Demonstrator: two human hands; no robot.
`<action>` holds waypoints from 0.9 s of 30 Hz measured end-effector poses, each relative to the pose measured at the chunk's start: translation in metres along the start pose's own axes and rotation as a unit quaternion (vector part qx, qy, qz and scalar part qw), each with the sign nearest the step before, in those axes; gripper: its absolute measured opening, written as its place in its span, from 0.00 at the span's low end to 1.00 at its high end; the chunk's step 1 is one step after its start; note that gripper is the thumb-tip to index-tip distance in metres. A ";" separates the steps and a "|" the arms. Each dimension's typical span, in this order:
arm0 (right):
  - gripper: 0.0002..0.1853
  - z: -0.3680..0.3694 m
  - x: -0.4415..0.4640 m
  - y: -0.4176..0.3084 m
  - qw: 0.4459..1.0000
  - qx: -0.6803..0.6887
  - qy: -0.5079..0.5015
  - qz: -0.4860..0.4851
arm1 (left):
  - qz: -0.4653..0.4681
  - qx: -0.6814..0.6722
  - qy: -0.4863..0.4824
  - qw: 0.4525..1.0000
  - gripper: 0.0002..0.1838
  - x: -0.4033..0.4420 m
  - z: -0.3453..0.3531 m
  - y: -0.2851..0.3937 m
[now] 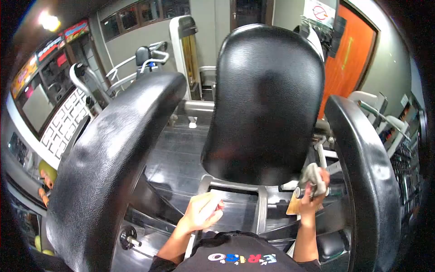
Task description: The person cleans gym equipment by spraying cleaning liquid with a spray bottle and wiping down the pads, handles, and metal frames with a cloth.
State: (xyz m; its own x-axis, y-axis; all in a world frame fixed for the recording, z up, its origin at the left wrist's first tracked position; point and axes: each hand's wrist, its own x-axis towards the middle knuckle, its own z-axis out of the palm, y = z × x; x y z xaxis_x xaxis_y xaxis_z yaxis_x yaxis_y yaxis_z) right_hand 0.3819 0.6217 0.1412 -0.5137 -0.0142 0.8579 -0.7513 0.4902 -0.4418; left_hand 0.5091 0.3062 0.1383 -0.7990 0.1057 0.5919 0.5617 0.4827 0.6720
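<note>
My right hand [313, 195] is closed around a crumpled greyish cloth [313, 177], low at the right of the black padded backrest [272, 99]. Left of it, my left hand [205, 211] has its fingers curled together, near the metal frame [262, 208] below the backrest. Something whitish shows at its fingertips, too blurred to name. Neither hand visibly touches the backrest. A long black pad [118, 149] slants along the left side, and another black pad [362, 158] curves down the right side.
Dark floor [181, 149] shows between the left pad and the backrest. Behind stand a white machine column [182, 50] and other gym machines. An orange door [349, 59] is at the back right. A black knob [129, 237] juts out low on the left.
</note>
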 end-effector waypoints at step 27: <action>0.12 0.130 -0.152 0.092 0.850 0.153 -0.398 0.309 | -0.143 -0.065 0.049 0.986 0.16 -0.081 0.028 0.003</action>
State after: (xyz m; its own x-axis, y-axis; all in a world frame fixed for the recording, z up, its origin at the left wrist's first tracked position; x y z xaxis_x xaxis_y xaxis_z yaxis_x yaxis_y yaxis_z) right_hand 0.3373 0.5550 -0.0643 -0.8755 -0.4815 0.0416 -0.2466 0.3711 -0.8953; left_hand 0.5693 0.3236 0.0801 -0.9078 -0.1075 0.4054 0.3432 0.3648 0.8655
